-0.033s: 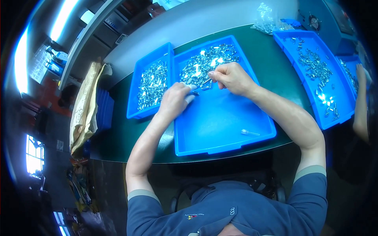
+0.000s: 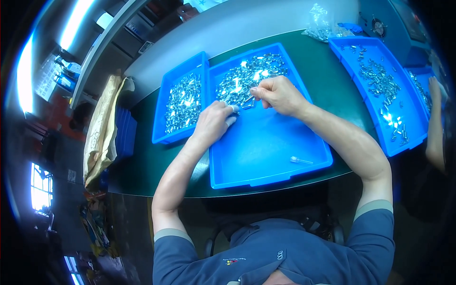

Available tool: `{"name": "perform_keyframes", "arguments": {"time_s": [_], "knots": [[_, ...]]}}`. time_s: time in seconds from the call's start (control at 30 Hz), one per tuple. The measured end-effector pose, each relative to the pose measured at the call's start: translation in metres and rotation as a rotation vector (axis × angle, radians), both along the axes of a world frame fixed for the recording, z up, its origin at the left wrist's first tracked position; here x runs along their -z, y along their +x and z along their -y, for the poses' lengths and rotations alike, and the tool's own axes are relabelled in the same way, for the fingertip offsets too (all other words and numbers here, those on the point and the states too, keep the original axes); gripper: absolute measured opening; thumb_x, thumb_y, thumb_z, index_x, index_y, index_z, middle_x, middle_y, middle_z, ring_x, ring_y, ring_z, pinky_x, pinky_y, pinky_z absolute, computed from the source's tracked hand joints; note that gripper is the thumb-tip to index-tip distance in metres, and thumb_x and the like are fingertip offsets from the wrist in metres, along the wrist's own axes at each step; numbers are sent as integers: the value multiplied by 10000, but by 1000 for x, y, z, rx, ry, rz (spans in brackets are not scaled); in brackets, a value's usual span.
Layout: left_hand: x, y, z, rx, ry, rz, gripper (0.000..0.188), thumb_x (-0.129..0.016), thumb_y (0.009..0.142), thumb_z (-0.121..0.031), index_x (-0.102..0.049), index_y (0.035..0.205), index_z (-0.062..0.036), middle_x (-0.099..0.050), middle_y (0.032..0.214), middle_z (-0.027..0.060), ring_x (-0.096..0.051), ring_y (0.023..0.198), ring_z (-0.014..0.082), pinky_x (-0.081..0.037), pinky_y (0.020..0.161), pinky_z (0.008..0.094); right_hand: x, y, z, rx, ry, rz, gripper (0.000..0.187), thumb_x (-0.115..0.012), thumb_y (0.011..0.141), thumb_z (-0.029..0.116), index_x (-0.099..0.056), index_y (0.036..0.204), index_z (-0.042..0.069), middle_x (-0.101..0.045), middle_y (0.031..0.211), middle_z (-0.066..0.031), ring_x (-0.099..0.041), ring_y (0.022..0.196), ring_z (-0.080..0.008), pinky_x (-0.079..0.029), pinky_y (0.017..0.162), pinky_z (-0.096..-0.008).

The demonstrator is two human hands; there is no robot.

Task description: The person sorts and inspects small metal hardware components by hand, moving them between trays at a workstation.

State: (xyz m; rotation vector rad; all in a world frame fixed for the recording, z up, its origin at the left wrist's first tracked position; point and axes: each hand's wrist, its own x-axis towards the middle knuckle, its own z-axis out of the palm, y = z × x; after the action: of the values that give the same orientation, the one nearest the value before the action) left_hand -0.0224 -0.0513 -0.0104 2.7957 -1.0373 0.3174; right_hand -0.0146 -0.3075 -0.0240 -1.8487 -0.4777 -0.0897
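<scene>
In the middle blue tray (image 2: 266,181) lies a pile of small shiny metal cylinders (image 2: 237,84), toward its far end. My left hand (image 2: 213,121), with white coverings on its fingertips, is at the near left edge of this pile. Its thumb and fingers close around a small metal piece (image 2: 239,112), mostly hidden. Just right of it, above the pile, my right hand (image 2: 280,96) is closed in a pinch. What its fingertips hold, if anything, is too small to make out. A small clear piece with a thin stem (image 2: 301,160) lies near the tray's front right corner.
A narrower blue tray (image 2: 160,128) full of similar metal pieces stands at left. Another blue tray (image 2: 387,126) with scattered pieces is at right, near another person's arm (image 2: 434,123). A clear bag of parts (image 2: 320,28) sits behind; brown paper (image 2: 102,128) tops blue bins at far left.
My left hand has shifted very slightly, and its fingertips now cover more of the metal piece. The right hand stays nearly still.
</scene>
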Motion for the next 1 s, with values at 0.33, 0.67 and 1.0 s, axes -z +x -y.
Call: {"name": "perform_keyframes", "arguments": {"time_s": [0.33, 0.67, 1.0], "knots": [[0, -18, 3, -4, -186, -190, 176, -729, 847, -55, -719, 1022, -43, -658, 990, 131, -642, 951, 339, -528, 836, 439, -7, -4, -1, -22, -98, -37, 364, -673, 1004, 324, -702, 781, 37, -663, 652, -26, -600, 613, -97, -474, 571, -308], [11, -14, 4, -110, -5, 54, 217, -799, 822, -151, -697, 977, -38, -643, 943, 133, -631, 944, 329, -509, 834, 444, -7, -8, -4, -44, -168, -6, 334, -664, 1000, 305, -728, 838, 21, -671, 658, -40, -608, 619, -121, -482, 585, -327], [9, -17, -2, -73, -2, 85, 180, -792, 800, -122, -719, 947, -50, -655, 896, 128, -627, 931, 338, -501, 829, 461, -5, -8, -5, -62, -220, 57, 298, -670, 987, 285, -751, 884, 17, -693, 670, -65, -632, 600, -150, -493, 574, -341]]}}
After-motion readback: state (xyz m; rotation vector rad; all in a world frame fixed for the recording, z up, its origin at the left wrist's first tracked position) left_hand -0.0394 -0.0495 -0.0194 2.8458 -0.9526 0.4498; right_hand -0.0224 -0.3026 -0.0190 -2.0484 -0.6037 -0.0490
